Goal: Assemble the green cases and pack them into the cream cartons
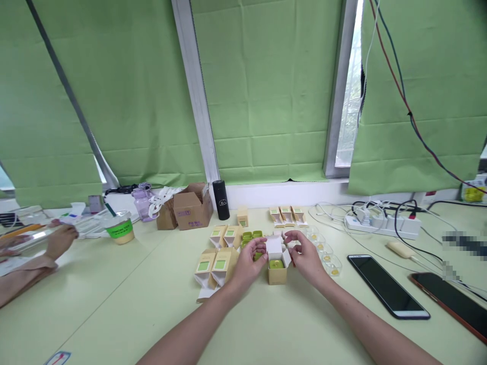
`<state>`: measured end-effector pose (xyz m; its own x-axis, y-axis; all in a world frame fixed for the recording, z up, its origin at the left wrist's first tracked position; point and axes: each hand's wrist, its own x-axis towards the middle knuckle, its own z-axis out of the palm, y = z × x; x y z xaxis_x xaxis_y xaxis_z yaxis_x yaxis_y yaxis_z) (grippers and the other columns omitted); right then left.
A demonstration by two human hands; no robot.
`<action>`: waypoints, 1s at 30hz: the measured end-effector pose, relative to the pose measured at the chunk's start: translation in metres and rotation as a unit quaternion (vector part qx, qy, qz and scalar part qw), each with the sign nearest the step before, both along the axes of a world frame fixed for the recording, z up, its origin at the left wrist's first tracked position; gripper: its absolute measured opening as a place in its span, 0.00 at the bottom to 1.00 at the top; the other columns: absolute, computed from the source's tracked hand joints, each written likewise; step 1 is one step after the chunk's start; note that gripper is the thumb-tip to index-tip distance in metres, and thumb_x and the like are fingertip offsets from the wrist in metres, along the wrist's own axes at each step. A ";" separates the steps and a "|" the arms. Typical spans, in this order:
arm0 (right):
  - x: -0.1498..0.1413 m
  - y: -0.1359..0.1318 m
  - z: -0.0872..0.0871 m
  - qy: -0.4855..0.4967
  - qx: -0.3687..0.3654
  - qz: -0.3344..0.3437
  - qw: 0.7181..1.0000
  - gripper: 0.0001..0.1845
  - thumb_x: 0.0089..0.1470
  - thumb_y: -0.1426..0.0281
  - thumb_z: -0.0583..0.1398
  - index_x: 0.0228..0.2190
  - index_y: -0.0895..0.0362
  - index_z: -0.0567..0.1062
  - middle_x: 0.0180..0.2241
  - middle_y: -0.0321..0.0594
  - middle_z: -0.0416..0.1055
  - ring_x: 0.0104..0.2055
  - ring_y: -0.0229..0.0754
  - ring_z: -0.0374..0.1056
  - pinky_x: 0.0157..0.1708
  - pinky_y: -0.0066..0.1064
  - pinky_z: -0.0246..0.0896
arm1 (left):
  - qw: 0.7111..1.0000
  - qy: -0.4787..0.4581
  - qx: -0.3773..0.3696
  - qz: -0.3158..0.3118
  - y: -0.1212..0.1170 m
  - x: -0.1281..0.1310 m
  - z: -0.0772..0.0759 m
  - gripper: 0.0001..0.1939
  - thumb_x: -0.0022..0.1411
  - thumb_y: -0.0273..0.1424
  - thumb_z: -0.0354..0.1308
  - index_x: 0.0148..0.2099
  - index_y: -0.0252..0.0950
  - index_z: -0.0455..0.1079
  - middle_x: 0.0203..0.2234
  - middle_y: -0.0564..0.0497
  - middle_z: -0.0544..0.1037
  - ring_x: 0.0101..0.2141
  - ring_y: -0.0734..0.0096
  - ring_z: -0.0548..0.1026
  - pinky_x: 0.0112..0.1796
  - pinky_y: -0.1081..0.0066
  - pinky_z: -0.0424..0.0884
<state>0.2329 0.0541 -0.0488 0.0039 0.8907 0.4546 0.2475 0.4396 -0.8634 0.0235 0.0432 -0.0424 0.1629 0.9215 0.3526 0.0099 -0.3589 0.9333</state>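
A small tan box (277,276) stands upright on the table with its white lid flap (274,246) raised. Inside its open top sits a green piece (276,264). Close by the box's left side is my left hand (251,259), fingers curved and apart, nothing visible between them. My right hand (306,257) has its thumb and fingers at the white side flap (286,258) on the right; the exact contact is hard to see. Behind my left hand are green containers (251,235), partly hidden. Clear plastic pieces with yellow centres (326,258) lie beyond my right hand.
Open tan boxes (221,266) lie left of my hands, others (288,216) at the back. Two phones (386,284) and a power strip (384,224) with cables occupy the right. A cup (120,230), carton (192,210) and black bottle (220,200) stand left; another person's hand (61,241) works farther left.
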 end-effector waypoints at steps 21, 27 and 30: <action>-0.012 -0.005 -0.005 0.105 -0.086 0.070 0.988 0.21 0.51 0.65 0.60 0.48 0.49 0.66 0.43 0.34 0.68 0.21 0.32 0.65 0.13 0.26 0.58 | 0.999 0.043 -0.006 0.015 -0.005 0.008 -0.005 0.26 0.60 0.39 0.70 0.54 0.40 0.63 0.46 0.44 0.77 0.46 0.58 0.74 0.50 0.59 0.69; -0.014 -0.007 -0.005 0.105 -0.100 0.082 0.986 0.22 0.51 0.62 0.62 0.48 0.50 0.66 0.43 0.34 0.67 0.21 0.32 0.64 0.13 0.26 0.58 | 0.998 0.053 -0.020 0.021 -0.007 0.011 -0.006 0.24 0.61 0.32 0.66 0.56 0.41 0.61 0.47 0.44 0.77 0.47 0.58 0.73 0.51 0.57 0.68; -0.015 -0.007 -0.007 0.103 -0.099 0.078 0.987 0.23 0.51 0.62 0.62 0.49 0.50 0.66 0.43 0.33 0.66 0.21 0.32 0.64 0.13 0.26 0.58 | 0.998 0.050 -0.024 0.020 -0.007 0.012 -0.007 0.24 0.61 0.30 0.65 0.56 0.41 0.60 0.47 0.44 0.77 0.47 0.58 0.74 0.51 0.57 0.68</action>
<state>0.2177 0.0470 -0.0555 -0.0663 0.9591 0.2754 -0.0006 0.2759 -0.9612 0.0359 0.0361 -0.0490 0.1579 0.9435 0.2913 0.1175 -0.3108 0.9432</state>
